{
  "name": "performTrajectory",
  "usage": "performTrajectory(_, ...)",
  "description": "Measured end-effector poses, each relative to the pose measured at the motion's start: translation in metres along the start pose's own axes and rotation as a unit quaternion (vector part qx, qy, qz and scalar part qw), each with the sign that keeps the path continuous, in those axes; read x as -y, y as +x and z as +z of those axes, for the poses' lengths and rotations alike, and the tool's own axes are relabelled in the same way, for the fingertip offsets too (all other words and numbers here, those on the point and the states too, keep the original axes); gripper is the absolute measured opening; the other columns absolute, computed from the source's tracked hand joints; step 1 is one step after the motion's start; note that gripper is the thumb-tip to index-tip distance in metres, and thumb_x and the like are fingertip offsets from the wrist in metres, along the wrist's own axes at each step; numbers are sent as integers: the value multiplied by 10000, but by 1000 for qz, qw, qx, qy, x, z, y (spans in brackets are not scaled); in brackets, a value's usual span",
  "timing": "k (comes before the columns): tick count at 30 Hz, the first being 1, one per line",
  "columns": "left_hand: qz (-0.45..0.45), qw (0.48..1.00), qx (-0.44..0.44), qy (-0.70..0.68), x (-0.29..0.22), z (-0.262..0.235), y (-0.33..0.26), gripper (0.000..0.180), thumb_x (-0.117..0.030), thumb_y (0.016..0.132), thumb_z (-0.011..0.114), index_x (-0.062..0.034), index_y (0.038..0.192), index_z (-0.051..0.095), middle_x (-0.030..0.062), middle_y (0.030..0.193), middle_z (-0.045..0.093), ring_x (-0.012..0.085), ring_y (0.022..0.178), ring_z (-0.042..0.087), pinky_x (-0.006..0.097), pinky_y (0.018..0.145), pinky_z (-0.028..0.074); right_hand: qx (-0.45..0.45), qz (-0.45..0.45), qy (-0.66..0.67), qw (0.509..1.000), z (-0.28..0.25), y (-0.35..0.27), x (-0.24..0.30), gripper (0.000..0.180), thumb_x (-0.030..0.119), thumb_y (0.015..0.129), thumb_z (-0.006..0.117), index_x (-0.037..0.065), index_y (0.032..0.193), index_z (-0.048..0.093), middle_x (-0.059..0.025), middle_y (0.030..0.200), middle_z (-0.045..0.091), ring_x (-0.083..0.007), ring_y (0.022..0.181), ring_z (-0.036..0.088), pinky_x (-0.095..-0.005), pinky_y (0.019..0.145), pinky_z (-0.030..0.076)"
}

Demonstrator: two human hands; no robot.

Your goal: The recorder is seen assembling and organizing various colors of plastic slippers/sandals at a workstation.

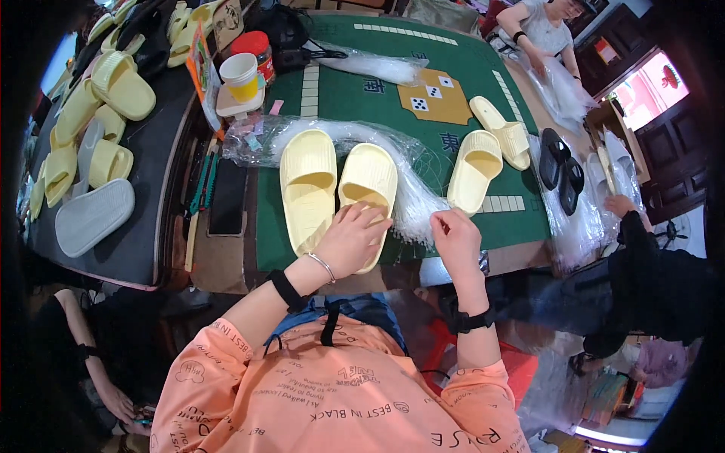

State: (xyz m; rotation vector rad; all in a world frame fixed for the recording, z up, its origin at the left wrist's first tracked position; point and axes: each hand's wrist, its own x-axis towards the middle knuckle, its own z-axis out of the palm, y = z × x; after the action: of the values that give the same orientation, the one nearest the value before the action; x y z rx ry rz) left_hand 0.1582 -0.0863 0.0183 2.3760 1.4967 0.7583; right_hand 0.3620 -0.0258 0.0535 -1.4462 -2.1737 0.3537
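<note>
Two pale yellow slippers lie side by side in front of me, toes pointing away: a left one (308, 158) and a right one (370, 167). My left hand (352, 240) is on the right slipper, its bent fingers gripping at the strap's opening and hiding part of the footbed. Beside it, my right hand (456, 240) is raised with fingertips pinched together; whatever they hold is too fine to make out. A bundle of thin clear plastic strands (414, 202) fans out between that hand and the slippers. Farther right lie two more yellow slippers, a near one (476, 170) and a far one (504, 138).
A green mat (340, 75) covers the table. At left stand a paper cup (240, 75), a red-lidded jar (254, 47), a dark phone (227, 204) and a green cutter (204, 181). Many slippers (124, 84) pile on the left table; black slippers (563, 170) lie right. Co-workers' hands are around.
</note>
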Motion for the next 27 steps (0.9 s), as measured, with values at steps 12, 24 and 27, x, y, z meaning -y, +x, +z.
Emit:
performTrajectory(12, -15, 1000, 4, -11, 7, 15, -4, 475, -185, 719, 577, -139, 1175, 453, 90, 1207, 415, 317, 1135, 343, 419, 953, 269, -160, -166, 730, 643, -136, -32, 114, 166, 128, 874, 337, 114, 716, 290, 31, 438, 275, -62, 361, 240, -237, 394, 274)
performTrajectory(24, -119, 943, -308, -32, 63, -74, 30, 102, -16, 740, 505, -26, 819, 569, 148, 811, 550, 329, 820, 505, 392, 774, 392, 275, 258, 696, 612, 33, -3, 117, 145, 179, 911, 376, 50, 897, 440, 28, 641, 327, -62, 535, 293, -187, 476, 289)
performTrajectory(27, -194, 947, -253, -27, 129, -61, 32, 132, -111, 776, 488, -52, 838, 589, 155, 823, 574, 334, 834, 523, 375, 788, 389, 294, 325, 685, 583, 78, 9, 121, 152, 179, 893, 409, 44, 859, 469, 32, 608, 350, -57, 474, 299, -182, 408, 252)
